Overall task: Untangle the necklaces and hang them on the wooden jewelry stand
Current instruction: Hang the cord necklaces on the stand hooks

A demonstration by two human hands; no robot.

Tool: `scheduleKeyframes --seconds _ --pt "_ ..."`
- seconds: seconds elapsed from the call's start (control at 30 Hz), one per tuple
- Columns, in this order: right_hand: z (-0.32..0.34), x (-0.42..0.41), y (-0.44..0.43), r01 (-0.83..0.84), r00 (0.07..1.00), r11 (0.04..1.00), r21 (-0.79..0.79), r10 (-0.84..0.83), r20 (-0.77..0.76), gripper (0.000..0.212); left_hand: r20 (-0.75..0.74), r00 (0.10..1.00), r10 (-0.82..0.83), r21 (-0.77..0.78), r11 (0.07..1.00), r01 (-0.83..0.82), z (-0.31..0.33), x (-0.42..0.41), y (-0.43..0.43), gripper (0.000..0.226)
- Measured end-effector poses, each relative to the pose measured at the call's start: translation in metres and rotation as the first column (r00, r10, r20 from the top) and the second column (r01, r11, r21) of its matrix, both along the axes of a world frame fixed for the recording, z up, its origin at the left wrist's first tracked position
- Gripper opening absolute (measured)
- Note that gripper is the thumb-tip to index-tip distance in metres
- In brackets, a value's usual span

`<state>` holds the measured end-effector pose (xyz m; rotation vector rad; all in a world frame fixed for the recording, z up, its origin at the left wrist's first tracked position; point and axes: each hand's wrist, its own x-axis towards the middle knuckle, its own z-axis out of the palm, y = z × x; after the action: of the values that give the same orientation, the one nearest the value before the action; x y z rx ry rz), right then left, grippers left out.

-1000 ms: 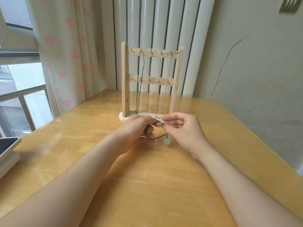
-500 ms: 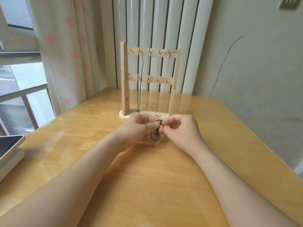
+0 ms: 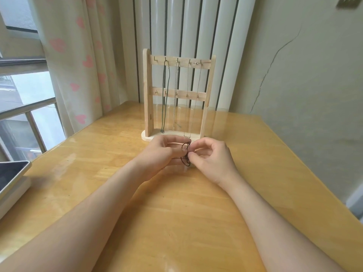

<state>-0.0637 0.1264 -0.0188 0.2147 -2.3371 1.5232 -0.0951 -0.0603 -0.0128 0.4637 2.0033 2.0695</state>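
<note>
A tangled dark brown cord necklace (image 3: 185, 154) is held just above a glossy honey-coloured wooden table (image 3: 176, 216), bunched into small loops between a person's two bare hands. The left hand (image 3: 162, 152) has its fingers curled, and its thumb and forefinger pinch the upper loop of the cord. The right hand (image 3: 212, 159) is curled too and nips the knot between thumb and fingertip. The two hands almost touch, and both forearms reach in from the lower edge of the head view.

Just beyond the hands stands an upright pale wooden jewelry stand (image 3: 147, 91) with two crossbars carrying small metal hooks, set on a flat oval base at the far side of the table. Three necklaces hang from its upper bar. A dark green cord necklace (image 3: 166, 95) is nearest the left post, with a small pendant near the base. A silver link chain (image 3: 175, 95) hangs beside it. A fine silver chain (image 3: 197, 95) is draped over the two right-hand hooks, and its small plate pendant hangs just behind the fingers.

A white ribbed radiator (image 3: 196, 26) rises behind the stand, next to a cracked grey-green wall (image 3: 304, 85). A cream curtain with pink hearts (image 3: 78, 55) hangs at left beside a window (image 3: 25, 95). A dark-screened tablet (image 3: 11, 173) lies on the table's left edge.
</note>
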Motion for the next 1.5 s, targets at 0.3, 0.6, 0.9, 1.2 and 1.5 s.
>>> scheduleKeyframes --seconds 0.3,0.6,0.9,1.2,1.5 --pt "-0.001 -0.004 0.002 0.081 0.988 0.989 0.122 -0.063 -0.139 0.006 -0.119 0.989 0.092 0.035 0.996 -0.088 0.001 -0.002 0.000 0.032" --pt "0.005 -0.010 -0.003 -0.037 0.997 0.982 -0.187 0.023 -0.073 0.011 -0.411 0.886 0.215 -0.205 0.925 -0.320 0.005 -0.001 0.002 0.014" --pt "0.010 -0.008 -0.006 -0.122 0.991 0.919 -0.374 0.130 -0.003 0.029 -0.372 0.918 0.137 -0.109 0.976 -0.190 0.014 0.003 0.001 0.019" --pt "0.017 -0.005 -0.011 -0.109 0.992 0.888 -0.446 0.126 0.008 0.024 -0.327 0.933 0.148 -0.049 0.984 -0.173 0.016 0.006 0.003 0.008" --pt "0.018 0.001 -0.013 0.068 0.975 0.979 -0.192 -0.106 -0.196 0.009 -0.305 0.926 0.221 0.023 0.974 -0.225 0.016 0.006 0.006 0.010"
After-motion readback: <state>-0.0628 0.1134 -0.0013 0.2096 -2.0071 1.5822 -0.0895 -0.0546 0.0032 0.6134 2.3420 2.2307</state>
